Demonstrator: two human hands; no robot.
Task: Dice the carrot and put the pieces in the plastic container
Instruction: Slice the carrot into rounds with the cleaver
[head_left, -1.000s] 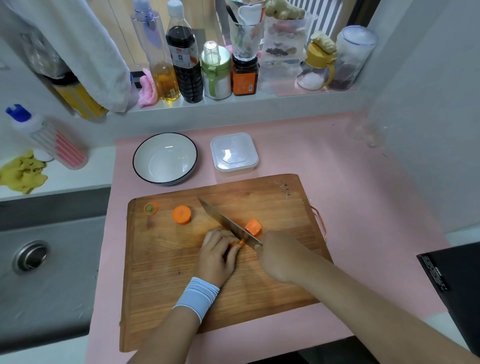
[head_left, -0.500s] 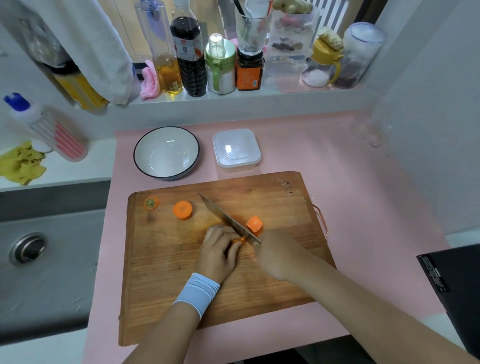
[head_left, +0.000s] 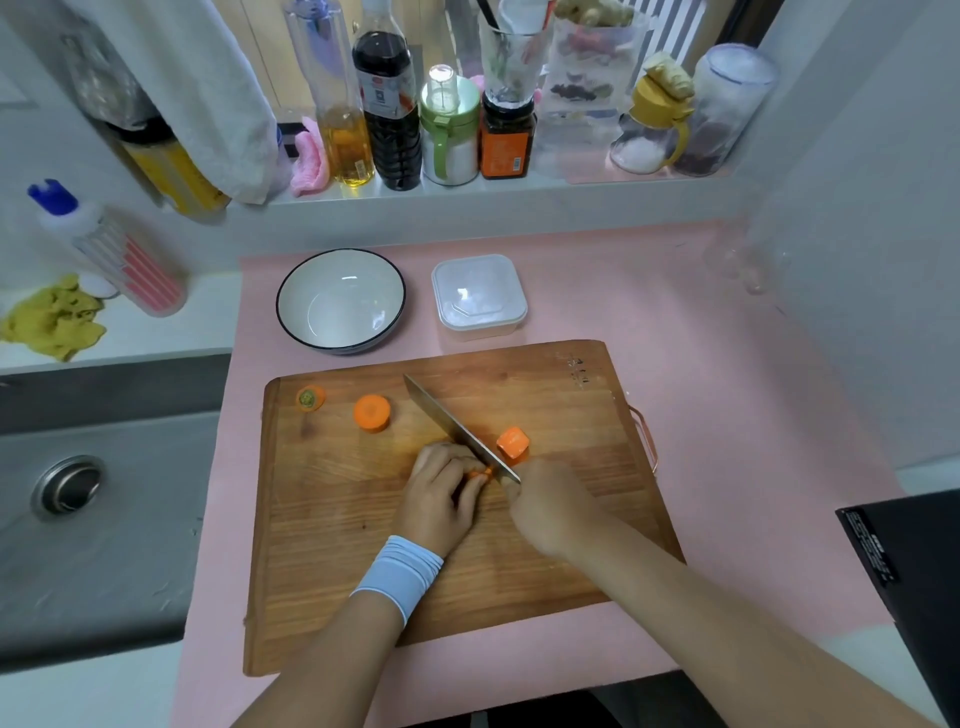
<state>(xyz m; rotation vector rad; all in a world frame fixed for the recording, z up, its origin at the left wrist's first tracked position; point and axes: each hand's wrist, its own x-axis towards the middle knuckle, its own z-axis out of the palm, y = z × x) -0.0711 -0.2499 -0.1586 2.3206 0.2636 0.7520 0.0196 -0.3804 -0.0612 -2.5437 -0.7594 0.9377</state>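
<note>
On the wooden cutting board (head_left: 571, 519), my left hand (head_left: 441, 499) curls over a small carrot piece (head_left: 480, 472), mostly hidden under its fingers. My right hand (head_left: 550, 512) grips the handle of a knife (head_left: 457, 428), whose blade slants up-left along the left hand's fingers and against that piece. A cut carrot chunk (head_left: 513, 442) lies just right of the blade. A thick carrot round (head_left: 372, 412) and the stem end (head_left: 310, 398) lie at the board's far left. The plastic container (head_left: 479, 296), lid on, stands behind the board.
A white bowl (head_left: 340, 301) sits left of the container on the pink mat (head_left: 701, 374). A sink (head_left: 78, 499) lies to the left. Bottles and jars (head_left: 447, 130) line the window ledge. A black box (head_left: 909, 571) stands at the right edge.
Both hands and the knife stay in nearly the same place on the carrot piece. The camera has tilted slightly, shifting the scene a little lower in view.
</note>
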